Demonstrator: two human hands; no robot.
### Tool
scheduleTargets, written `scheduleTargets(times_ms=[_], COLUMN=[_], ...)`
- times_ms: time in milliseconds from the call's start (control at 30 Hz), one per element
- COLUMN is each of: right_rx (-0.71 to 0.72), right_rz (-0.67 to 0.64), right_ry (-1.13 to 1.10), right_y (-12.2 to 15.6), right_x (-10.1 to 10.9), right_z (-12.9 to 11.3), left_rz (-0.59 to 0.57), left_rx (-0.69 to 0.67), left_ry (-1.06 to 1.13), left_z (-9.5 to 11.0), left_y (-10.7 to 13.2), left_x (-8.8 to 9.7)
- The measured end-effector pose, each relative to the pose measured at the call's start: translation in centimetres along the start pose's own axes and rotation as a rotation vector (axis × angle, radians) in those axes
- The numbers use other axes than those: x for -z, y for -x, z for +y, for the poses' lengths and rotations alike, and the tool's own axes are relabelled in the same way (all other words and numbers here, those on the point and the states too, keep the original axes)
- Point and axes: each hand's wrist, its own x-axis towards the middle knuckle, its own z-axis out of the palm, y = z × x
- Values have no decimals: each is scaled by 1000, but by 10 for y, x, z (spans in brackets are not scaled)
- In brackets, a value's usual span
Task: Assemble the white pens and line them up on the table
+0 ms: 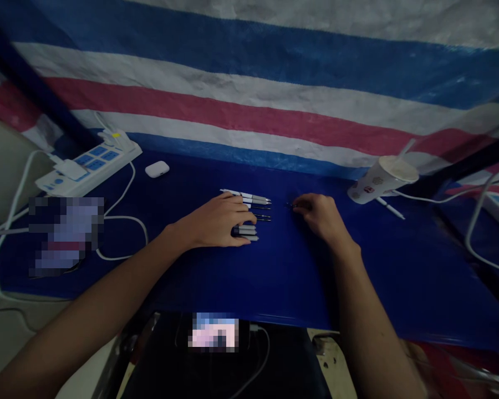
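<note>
Several slim white and grey pens lie side by side on the dark blue table. My left hand rests flat on the near ends of the pens, fingers stretched over them. My right hand lies just right of the pens, fingers curled in a pinch on a small dark thing that I cannot make out.
A white power strip with white cables and a small white earbud case sit at the back left. A tipped paper cup and a white stick lie at the back right. A striped tarp hangs behind.
</note>
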Motion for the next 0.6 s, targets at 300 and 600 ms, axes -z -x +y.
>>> scheduleTargets(times_ms=[300, 600], right_rx=[-34, -40], right_rz=[-28, -41], right_ry=[-36, -68], right_y=[-1, -1], right_x=[-2, -1], right_z=[0, -1], left_rz=[-20, -16], left_rx=[33, 32], left_ry=[-4, 7], left_z=[-3, -4], left_y=[-2, -2], left_x=[-6, -5])
